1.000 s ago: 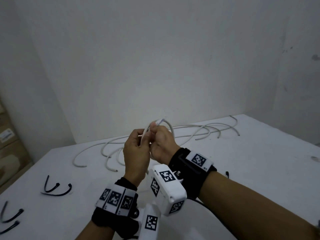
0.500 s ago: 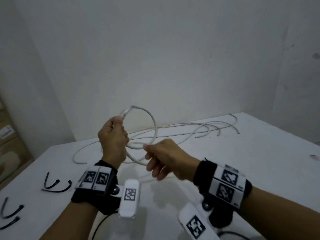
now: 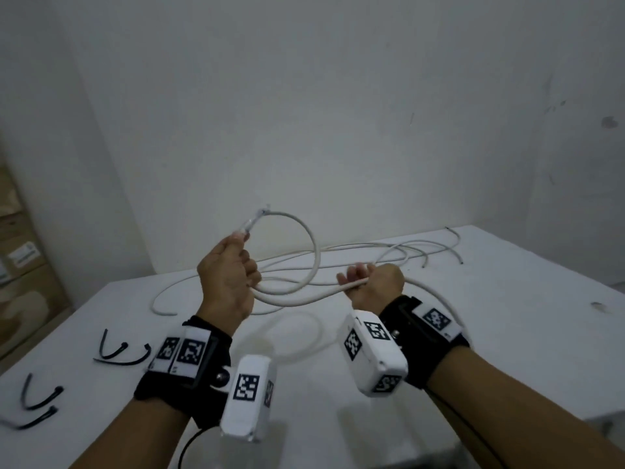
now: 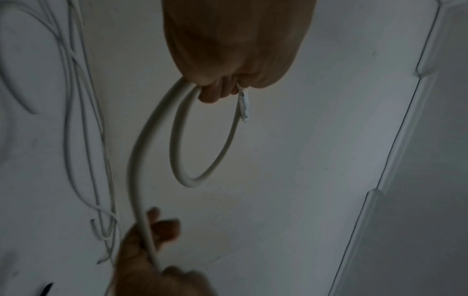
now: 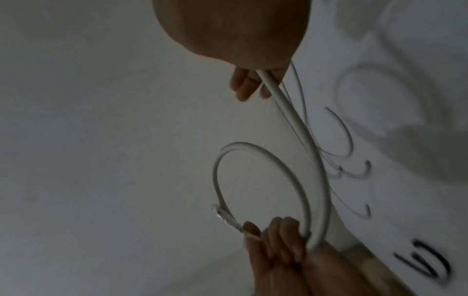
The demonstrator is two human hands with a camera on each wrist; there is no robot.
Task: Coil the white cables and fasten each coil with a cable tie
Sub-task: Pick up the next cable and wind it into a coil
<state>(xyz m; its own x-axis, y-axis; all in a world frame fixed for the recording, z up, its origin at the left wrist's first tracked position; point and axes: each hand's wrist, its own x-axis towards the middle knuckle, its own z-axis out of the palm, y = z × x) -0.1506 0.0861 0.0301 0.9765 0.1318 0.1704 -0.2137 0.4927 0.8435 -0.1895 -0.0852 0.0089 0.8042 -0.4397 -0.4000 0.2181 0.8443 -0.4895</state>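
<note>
The left hand (image 3: 227, 277) is curled around a white cable (image 3: 314, 262) near its plug end (image 3: 252, 221), pinching the first loop closed above the middle of the desk (image 3: 507, 316). The right hand (image 3: 373, 280) is closed around the same cable a little further along, and the run between the two hands sags in a shallow curve. Beyond the right hand the cable trails back toward the far edge of the desk, where the other white cables (image 3: 406, 252) lie tangled together. Black cable ties (image 3: 118, 350) lie near the left edge, well apart from both hands.

Only one loop exists, so the coil is barely begun. The main risk is the loose length snagging in the tangle at the far edge as it is drawn in, dragging other cables along. The cable looks stiff, so the loop may spring open if the left hand's pinch slackens. Uneven loops would also make the coil hard to tie.
</note>
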